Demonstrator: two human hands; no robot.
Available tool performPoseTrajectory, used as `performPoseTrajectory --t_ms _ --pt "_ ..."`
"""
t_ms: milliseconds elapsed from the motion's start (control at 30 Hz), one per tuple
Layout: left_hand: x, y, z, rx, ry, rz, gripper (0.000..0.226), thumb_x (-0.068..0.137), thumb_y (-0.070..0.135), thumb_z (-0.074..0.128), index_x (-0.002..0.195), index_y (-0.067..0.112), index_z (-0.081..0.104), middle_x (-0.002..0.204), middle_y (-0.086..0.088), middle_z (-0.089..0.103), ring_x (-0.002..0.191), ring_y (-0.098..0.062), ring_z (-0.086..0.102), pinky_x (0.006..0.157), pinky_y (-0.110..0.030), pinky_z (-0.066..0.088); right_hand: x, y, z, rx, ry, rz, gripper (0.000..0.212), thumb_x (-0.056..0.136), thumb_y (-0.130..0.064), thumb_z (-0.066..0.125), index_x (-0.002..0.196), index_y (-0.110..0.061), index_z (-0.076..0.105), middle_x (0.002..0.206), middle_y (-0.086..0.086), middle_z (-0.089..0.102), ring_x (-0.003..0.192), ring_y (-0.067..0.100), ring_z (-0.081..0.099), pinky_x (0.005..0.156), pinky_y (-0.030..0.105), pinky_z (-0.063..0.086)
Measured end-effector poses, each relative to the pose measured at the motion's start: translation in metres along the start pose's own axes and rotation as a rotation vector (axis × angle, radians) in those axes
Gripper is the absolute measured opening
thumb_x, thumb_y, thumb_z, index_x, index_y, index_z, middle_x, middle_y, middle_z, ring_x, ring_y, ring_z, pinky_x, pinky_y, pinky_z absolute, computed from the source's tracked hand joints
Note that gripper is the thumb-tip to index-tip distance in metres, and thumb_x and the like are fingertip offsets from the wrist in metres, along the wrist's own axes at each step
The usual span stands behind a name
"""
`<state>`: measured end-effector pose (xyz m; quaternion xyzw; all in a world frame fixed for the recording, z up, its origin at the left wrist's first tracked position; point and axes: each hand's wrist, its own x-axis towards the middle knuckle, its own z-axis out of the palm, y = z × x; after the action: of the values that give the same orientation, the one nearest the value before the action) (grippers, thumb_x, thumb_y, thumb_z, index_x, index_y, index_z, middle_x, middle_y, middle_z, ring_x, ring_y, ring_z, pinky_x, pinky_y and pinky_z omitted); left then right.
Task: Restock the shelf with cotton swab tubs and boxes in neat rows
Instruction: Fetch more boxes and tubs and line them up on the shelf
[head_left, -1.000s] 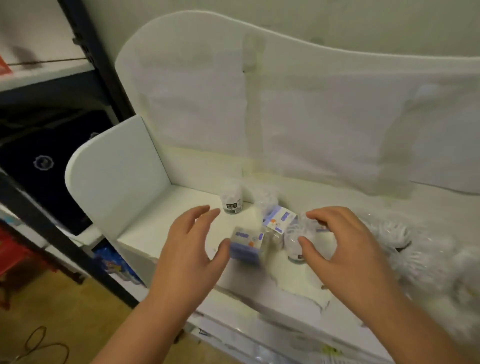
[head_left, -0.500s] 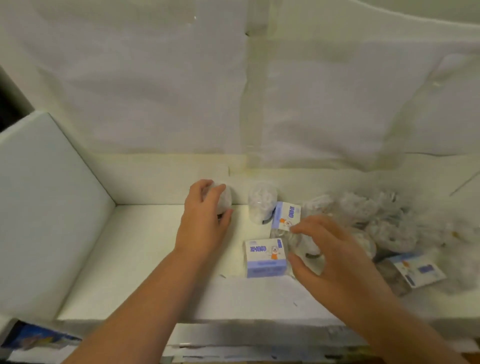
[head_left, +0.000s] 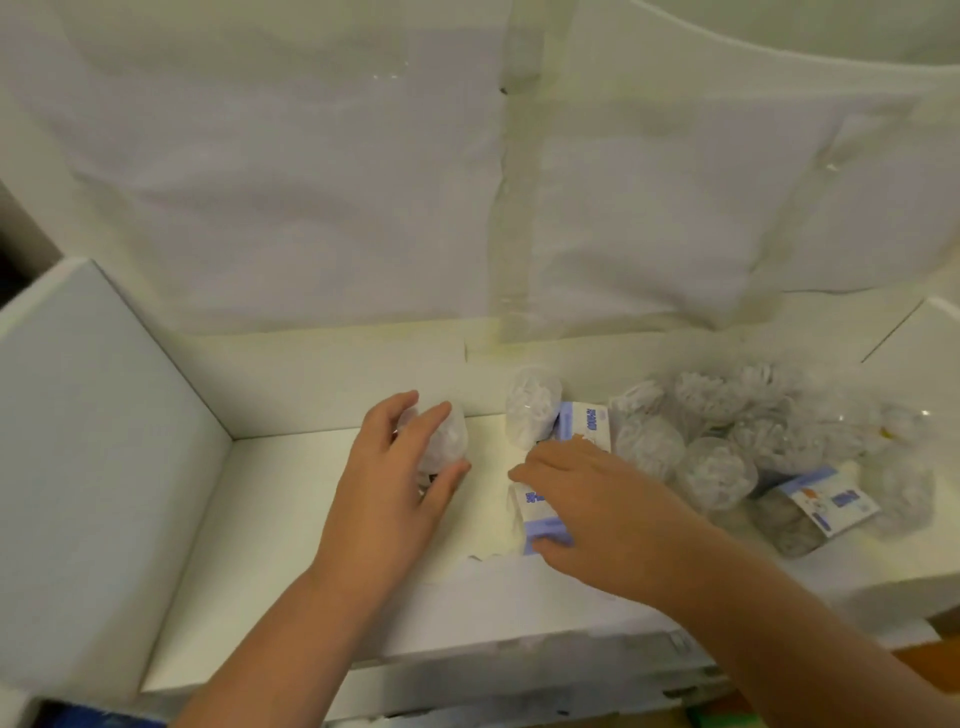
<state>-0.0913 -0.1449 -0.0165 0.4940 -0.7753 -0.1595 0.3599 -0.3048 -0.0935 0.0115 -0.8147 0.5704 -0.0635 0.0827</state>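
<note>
The left hand (head_left: 400, 483) is curled round a clear tub of cotton swabs (head_left: 444, 441), fingers over its top and far side and thumb against its near side, holding it on the white shelf (head_left: 249, 519) just in front of the back wall (head_left: 311, 364). The right hand (head_left: 587, 514) lies palm down over a white and blue box (head_left: 535, 519), fingertips at its far edge and thumb hooked against its near blue edge, so it seems to grip the box, though the hand hides most of it. Both forearms reach in from the lower edge, the left rising straight, the right slanting in from the lower right. Between the hands, against the back wall, a second clear tub (head_left: 532, 410) stands upright, with a second box (head_left: 587, 426) touching its right side, just beyond the right fingertips. Further right a loose heap of clear tubs (head_left: 727, 441) crowds the shelf, with a third box (head_left: 826, 501) lying tilted at its near side. Left of the left hand the shelf is bare white surface as far as the upright side panel (head_left: 104, 441). The front edge of the shelf (head_left: 467, 652) runs beneath both forearms.
</note>
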Motion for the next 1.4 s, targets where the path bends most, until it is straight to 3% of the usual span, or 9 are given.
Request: performPoseTrajectory --t_ms 100,367,500,667,867,933,1067,1167,1400 --pt "-0.005 0.001 -0.009 0.003 -0.009 -0.003 0.053 0.084 0.031 0.073 0.134 0.028 0.056 0.144 0.003 0.039 0.122 -0.006 0.041 0.083 0.01 0.022 0.007 -0.005 0.003 -0.048 -0.048 0.017 0.039 0.089 -0.04 0.053 0.127 -0.03 0.048 0.12 -0.012 0.052 0.112 0.012 0.047 0.092 0.033 0.047" --pt "-0.006 0.0 -0.017 -0.008 0.027 0.021 0.053 0.083 0.034 0.072 0.134 0.029 0.056 0.143 0.006 0.039 0.127 -0.01 0.043 0.088 0.005 0.026 0.01 -0.011 -0.004 0.036 -0.029 0.094 0.058 0.083 -0.052 0.062 0.136 -0.035 0.046 0.127 -0.018 0.052 0.112 0.003 0.044 0.091 0.017 0.031" --pt "0.002 0.013 -0.015 -0.003 0.034 0.06 0.054 0.083 0.037 0.069 0.134 0.028 0.055 0.143 0.007 0.038 0.129 -0.011 0.043 0.097 -0.017 0.034 -0.011 -0.012 -0.022 0.079 0.098 0.137 0.063 0.076 -0.062 0.065 0.131 -0.035 0.05 0.119 -0.022 0.051 0.102 -0.001 0.043 0.088 0.013 0.035" --pt "0.014 0.047 -0.007 -0.05 0.054 0.121 0.054 0.082 0.037 0.072 0.133 0.029 0.055 0.142 0.007 0.039 0.127 -0.008 0.041 0.097 -0.022 0.043 -0.056 -0.004 -0.054 0.133 0.319 0.239 0.058 0.071 -0.064 0.067 0.121 -0.037 0.055 0.109 -0.026 0.052 0.096 0.001 0.05 0.082 0.021 0.049" --pt "0.014 0.12 0.01 -0.137 0.053 0.251 0.053 0.081 0.034 0.073 0.131 0.03 0.056 0.138 0.007 0.04 0.126 -0.012 0.045 0.083 -0.045 0.057 -0.132 0.02 -0.095 0.132 0.52 0.366 0.059 0.068 -0.054 0.078 0.119 -0.032 0.059 0.11 -0.027 0.053 0.099 -0.004 0.05 0.077 0.005 0.041" --pt "0.009 0.153 0.018 -0.159 0.041 0.288 0.052 0.082 0.037 0.071 0.131 0.032 0.056 0.137 0.009 0.04 0.126 -0.008 0.044 0.078 -0.044 0.058 -0.167 0.03 -0.105 0.139 0.557 0.396 0.059 0.067 -0.053 0.076 0.119 -0.033 0.059 0.109 -0.029 0.052 0.1 -0.004 0.049 0.077 0.003 0.041" --pt "-0.011 0.229 0.043 -0.2 0.029 0.38 0.048 0.083 0.042 0.071 0.128 0.033 0.057 0.136 0.009 0.042 0.125 0.007 0.038 0.099 -0.026 0.046 -0.248 0.054 -0.117 0.134 0.641 0.465 0.059 0.065 -0.05 0.077 0.118 -0.031 0.06 0.109 -0.033 0.049 0.101 -0.003 0.049 0.08 0.007 0.037" --pt "-0.035 0.294 0.068 -0.252 0.0 0.41 0.048 0.082 0.042 0.072 0.128 0.036 0.057 0.135 0.013 0.042 0.125 0.009 0.038 0.091 -0.036 0.053 -0.313 0.078 -0.125 0.129 0.671 0.505 0.061 0.064 -0.053 0.077 0.119 -0.034 0.059 0.112 -0.03 0.052 0.104 -0.003 0.049 0.082 0.011 0.04" --pt "-0.091 0.418 0.138 -0.283 -0.065 0.489 0.049 0.08 0.047 0.066 0.128 0.039 0.055 0.134 0.02 0.041 0.129 0.004 0.037 0.1 -0.024 0.044 -0.449 0.144 -0.14 0.118 0.676 0.606 0.061 0.063 -0.055 0.076 0.119 -0.039 0.057 0.111 -0.032 0.05 0.102 -0.002 0.05 0.082 0.017 0.045"
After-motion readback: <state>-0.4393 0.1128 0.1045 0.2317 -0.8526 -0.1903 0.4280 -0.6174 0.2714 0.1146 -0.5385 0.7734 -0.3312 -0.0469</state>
